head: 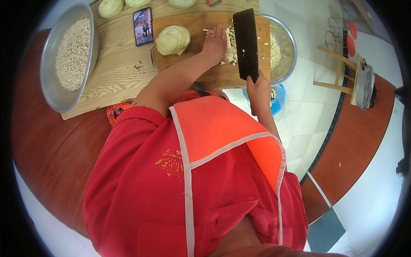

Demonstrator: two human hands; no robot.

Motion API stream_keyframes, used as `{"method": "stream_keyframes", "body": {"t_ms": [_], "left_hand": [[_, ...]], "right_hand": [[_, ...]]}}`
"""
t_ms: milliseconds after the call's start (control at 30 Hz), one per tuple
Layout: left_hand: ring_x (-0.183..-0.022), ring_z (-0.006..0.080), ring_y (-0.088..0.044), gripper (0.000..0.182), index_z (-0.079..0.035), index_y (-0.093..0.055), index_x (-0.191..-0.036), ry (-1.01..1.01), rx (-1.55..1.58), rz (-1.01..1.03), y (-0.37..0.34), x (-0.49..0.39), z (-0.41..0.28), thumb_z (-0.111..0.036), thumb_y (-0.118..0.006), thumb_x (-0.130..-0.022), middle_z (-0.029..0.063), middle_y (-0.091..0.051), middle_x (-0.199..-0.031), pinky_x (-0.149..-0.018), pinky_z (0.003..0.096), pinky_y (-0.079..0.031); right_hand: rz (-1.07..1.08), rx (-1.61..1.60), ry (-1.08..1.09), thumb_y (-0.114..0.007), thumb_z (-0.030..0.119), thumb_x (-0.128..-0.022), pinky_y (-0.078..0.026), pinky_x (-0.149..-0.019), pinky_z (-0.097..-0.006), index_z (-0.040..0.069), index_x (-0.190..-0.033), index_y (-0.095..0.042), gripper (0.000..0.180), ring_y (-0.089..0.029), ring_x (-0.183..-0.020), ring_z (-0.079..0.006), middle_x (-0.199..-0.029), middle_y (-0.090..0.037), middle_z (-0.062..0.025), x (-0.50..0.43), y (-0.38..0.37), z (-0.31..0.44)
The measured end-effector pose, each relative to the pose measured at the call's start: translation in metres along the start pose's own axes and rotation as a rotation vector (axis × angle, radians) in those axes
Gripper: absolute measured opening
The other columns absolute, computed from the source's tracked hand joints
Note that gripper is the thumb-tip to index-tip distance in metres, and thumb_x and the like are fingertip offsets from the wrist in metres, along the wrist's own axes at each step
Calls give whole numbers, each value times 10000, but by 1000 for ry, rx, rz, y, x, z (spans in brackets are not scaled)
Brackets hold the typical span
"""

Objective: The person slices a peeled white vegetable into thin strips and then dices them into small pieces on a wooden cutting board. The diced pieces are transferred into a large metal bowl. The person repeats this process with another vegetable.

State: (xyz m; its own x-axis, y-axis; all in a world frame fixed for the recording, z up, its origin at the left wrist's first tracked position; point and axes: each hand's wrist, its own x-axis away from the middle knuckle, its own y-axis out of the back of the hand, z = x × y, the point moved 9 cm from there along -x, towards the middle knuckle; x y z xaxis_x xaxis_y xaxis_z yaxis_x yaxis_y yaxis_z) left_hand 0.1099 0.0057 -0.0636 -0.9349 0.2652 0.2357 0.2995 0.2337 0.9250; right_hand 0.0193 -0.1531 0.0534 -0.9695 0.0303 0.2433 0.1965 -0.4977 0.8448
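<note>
My right hand (259, 90) grips the handle of a dark, broad-bladed cleaver (246, 45). The blade stands near the right side of a wooden cutting board (199, 75), with a few pale bits stuck to it. Beside it, my left hand (215, 45), a ring on one finger, presses down on pale vegetable strips (229, 53) and partly hides them. Small pale cubes (233, 37) lie between that hand and the blade. A stack of pale, peeled vegetable slices (173, 40) rests at the board's left.
A metal basin (93, 61) of chopped pale pieces stands left. Another metal basin (290, 54) with cubes sits beyond the board's right edge, above a blue plastic container (280, 99). A phone (143, 27) and peeled vegetables (110, 8) lie on the wood-grain tabletop (118, 64).
</note>
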Motion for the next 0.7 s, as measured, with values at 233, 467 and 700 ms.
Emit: {"method": "stream_keyframes", "body": {"t_ms": [233,467,700], "left_hand": [[-1450,409,-257,1218,115,-253,-1441,16,24,15,1,0,0,-458,-903,-586,318,-212,-1540,-1179,494,-259],[-1445,414,-265,1218,136,-271,-1438,25,3,-11,-11,-5,3,-448,-903,-575,338,-214,-1537,-1181,493,-255],[-1464,390,-251,1283,102,-222,-1485,35,-60,52,-4,-5,5,-570,-848,-590,302,-196,-1568,-1185,518,-230]], "right_hand": [[114,176,-49,-614,207,-886,-511,-694,-532,-1,-992,-597,234,-660,-793,-446,-814,-674,-248,9,-21,0],[120,154,-40,-611,202,-881,-518,-694,-533,8,-967,-594,213,-666,-778,-442,-810,-673,-254,-4,-41,-8],[35,142,0,-622,216,-874,-526,-705,-533,23,-1010,-616,236,-667,-773,-447,-822,-682,-240,-30,-78,-19]]}}
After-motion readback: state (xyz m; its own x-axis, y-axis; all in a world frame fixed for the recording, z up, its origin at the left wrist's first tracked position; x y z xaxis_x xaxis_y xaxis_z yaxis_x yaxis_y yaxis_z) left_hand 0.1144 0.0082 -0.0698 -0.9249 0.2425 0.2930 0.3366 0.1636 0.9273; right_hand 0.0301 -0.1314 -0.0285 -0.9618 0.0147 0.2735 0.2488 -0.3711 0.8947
